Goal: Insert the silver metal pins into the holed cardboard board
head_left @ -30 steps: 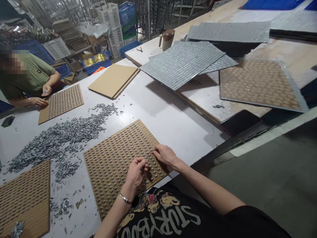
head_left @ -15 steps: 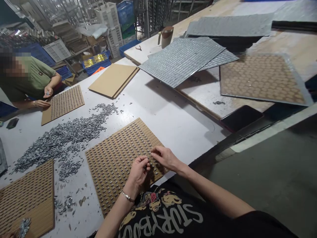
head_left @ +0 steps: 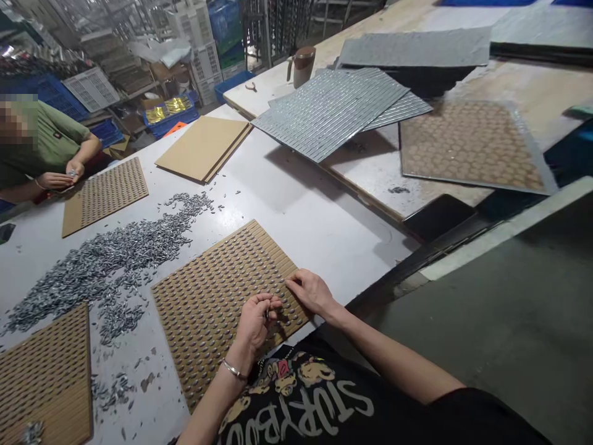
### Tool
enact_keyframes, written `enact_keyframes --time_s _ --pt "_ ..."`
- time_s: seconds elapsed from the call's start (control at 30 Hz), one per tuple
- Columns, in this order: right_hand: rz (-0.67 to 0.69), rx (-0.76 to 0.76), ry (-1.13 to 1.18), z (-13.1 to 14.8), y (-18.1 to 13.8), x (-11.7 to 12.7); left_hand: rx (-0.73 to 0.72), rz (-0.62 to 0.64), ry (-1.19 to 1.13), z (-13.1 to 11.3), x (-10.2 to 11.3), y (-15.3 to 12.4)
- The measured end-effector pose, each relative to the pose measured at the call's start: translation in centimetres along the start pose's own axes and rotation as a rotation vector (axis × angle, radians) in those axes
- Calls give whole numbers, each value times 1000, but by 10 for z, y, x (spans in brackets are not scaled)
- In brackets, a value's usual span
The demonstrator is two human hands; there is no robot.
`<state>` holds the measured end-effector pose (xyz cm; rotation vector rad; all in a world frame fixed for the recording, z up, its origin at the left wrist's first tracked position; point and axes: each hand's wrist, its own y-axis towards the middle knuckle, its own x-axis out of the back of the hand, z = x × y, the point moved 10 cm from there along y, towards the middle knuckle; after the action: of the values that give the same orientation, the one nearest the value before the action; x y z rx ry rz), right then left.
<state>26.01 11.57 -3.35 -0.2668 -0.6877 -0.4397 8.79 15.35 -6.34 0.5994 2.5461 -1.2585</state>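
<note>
A brown grooved board [head_left: 208, 272] lies in front of me, set with rows of small grey oval metal pieces; plain grooves run along its right side. Over the lower right part of the board, my left hand [head_left: 254, 320] is curled closed, palm partly up, with a few small metal pieces showing between its fingers. My right hand [head_left: 312, 292] is at the board's right edge, thumb and fingers pinched together low over the grooves. Whatever lies between those fingertips is hidden. Left of the board spreads a long pile of loose metal pieces [head_left: 125, 253].
Across the table, a co-worker [head_left: 60, 139] handles pieces at another studded board [head_left: 113, 191]. A third board [head_left: 50, 371] lies at lower left. Flat brown boards [head_left: 204, 145] are stacked farther back. Ribbed grey sheets [head_left: 333, 108], a mug [head_left: 303, 67] and a phone [head_left: 438, 216] lie right.
My right hand has moved slightly along the board's right edge, while my left fingers have shifted a little. The co-worker's hands have come together. The whole view has shifted slightly.
</note>
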Motion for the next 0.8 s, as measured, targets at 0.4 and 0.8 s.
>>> enact_keyframes --time_s 0.4,0.8 --pt "-36 -28 -135 8 -4 -4 -32 101 90 4 -4 4" --pt "30 135 290 46 -45 0 -10 133 15 11 -18 -4"
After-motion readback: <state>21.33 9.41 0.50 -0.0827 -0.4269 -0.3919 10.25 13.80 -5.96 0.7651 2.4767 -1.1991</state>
